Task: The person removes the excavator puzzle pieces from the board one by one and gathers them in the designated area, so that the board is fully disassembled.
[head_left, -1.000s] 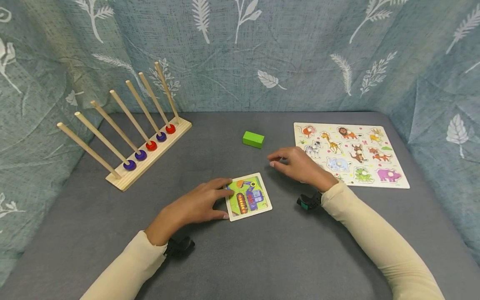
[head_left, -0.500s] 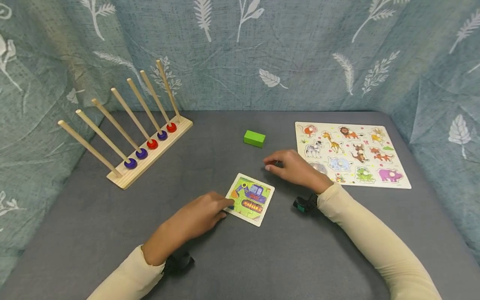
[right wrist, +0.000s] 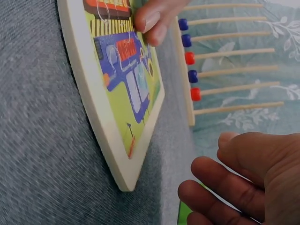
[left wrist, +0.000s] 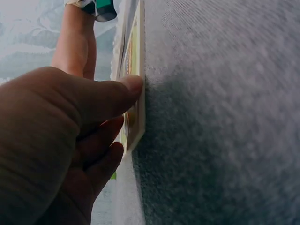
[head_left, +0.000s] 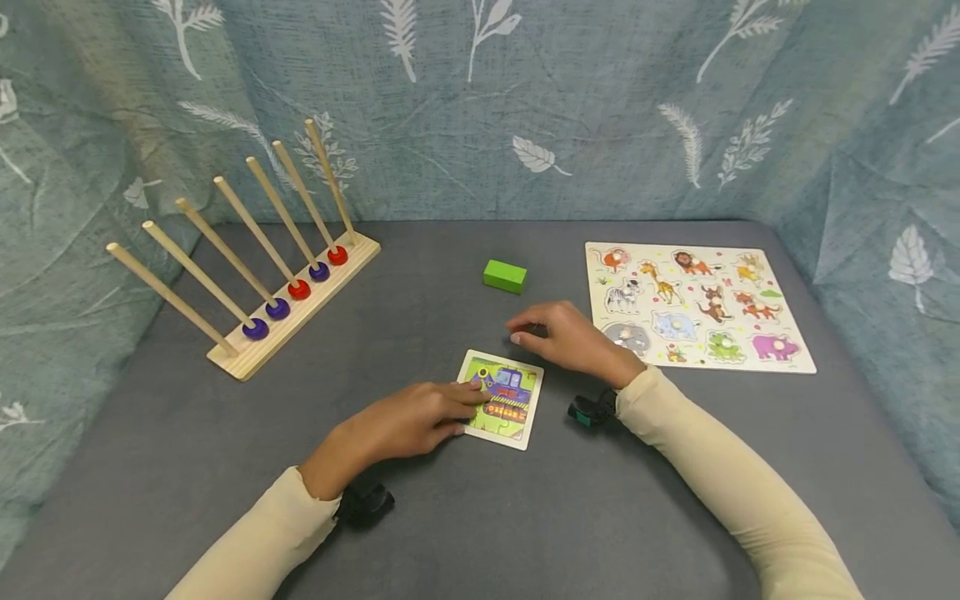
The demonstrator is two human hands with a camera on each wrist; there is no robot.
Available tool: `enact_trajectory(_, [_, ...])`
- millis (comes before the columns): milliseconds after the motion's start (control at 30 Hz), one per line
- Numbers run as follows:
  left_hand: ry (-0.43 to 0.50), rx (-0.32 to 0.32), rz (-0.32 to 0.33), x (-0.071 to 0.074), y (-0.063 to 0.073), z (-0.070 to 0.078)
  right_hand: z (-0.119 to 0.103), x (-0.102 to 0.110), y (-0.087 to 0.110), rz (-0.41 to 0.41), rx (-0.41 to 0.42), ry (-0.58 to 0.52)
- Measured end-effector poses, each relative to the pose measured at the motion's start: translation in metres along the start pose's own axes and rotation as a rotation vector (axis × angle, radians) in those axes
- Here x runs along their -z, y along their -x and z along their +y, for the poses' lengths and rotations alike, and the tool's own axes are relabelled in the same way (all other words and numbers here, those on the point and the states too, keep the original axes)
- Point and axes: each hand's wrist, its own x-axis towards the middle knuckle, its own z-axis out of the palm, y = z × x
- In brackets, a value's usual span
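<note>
A small square jigsaw puzzle [head_left: 517, 392] with an excavator picture and a pale border lies flat on the dark cloth. Across its left side rest the fingertips of my left hand [head_left: 408, 421]. In the left wrist view, the left thumb [left wrist: 131, 86] touches the board's edge while the other fingers reach over its face. My right hand [head_left: 573, 337] holds nothing; it is above and right of the puzzle, apart from it, with loosely bent fingers. The right wrist view shows left fingertips [right wrist: 152, 21] on the picture.
A green block [head_left: 505, 277] lies behind the puzzle. At left stands a wooden rack [head_left: 258, 362] of upright pegs with red and blue beads. An animal peg puzzle board [head_left: 693, 304] lies at right. A patterned curtain [head_left: 450, 150] hangs behind the table.
The excavator puzzle has turned counterclockwise under my left hand. Left fingers now reach farther onto its face. My right hand has drifted left, nearer the puzzle.
</note>
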Motion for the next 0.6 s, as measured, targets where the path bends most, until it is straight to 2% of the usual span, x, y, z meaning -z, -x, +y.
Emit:
enact_trajectory(200, [0.016, 0.013, 0.007, -0.003, 0.000, 0.000, -0.001, -0.004, 0.000, 0.003, 0.010, -0.020])
enact_trajectory(600, [-0.055, 0.092, 0.052, -0.013, 0.000, 0.014, -0.014, -0.004, -0.004, -0.070, 0.028, -0.094])
